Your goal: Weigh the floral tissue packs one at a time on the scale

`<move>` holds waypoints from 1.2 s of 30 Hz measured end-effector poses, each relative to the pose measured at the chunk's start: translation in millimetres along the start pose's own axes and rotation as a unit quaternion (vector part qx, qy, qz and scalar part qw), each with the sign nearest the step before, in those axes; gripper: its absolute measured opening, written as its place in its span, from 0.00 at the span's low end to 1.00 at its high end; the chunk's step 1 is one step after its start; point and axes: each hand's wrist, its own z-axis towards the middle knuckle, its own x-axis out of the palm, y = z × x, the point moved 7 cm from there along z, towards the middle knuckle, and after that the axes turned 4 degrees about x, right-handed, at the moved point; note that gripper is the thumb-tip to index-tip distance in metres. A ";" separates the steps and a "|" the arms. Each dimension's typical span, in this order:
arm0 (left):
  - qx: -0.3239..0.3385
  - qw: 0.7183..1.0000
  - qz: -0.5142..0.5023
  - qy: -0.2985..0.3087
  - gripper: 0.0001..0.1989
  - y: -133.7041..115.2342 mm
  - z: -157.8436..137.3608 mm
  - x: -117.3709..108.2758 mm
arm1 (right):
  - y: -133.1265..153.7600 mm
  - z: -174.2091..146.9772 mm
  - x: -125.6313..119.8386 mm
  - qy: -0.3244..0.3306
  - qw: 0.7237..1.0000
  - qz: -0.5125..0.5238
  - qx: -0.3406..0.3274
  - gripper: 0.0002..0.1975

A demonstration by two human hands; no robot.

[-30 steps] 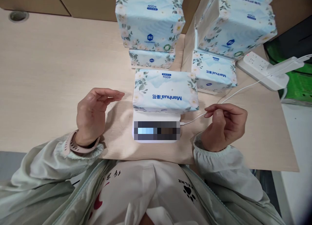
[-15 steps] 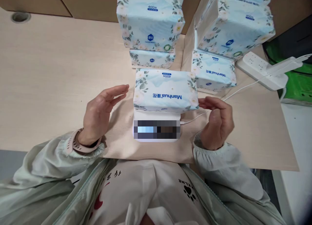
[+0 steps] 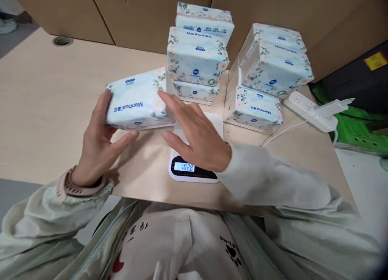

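The pack (image 3: 136,100) is off the scale (image 3: 194,178) and to its left, tilted, with its right end near the scale's far left corner. Half a second ago it lay on the scale, the left hand apart from it. Now both hands hold it between them: the left hand (image 3: 98,138) has its grip on the end farther from the scale, fingers wrapped round that end and thumb by the near side; the right hand (image 3: 198,136) has its grip on the end nearer the scale, fingers over the corner and thumb spread below. The right hand now reaches across the scale, where before it was on the scale's right.

The plate of the scale, covered by the pack earlier, is partly bare. Its display (image 3: 184,167), blocked out before, now shows the digits 1028. The view has shifted too, so more shows of the left stack (image 3: 197,59), beyond the scale, and of the right stack (image 3: 273,71), beyond it to the right. The power strip (image 3: 309,110) remains on the worktop (image 3: 60,110), right of the scale.
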 end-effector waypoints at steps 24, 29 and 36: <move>0.096 0.993 -0.072 0.009 0.11 -56.9 98.7 103.4 | -192.9 -198.8 -118.6 -0.598 0.744 0.066 0.289 0.15; -0.217 0.912 -0.225 0.265 0.16 -43.3 99.0 240.2 | -244.3 -204.3 -100.6 -0.551 0.726 0.145 0.384 0.25; -0.113 0.895 -0.266 0.340 0.25 -67.6 99.3 248.0 | -180.9 -190.0 -98.2 -0.560 0.750 0.145 0.320 0.27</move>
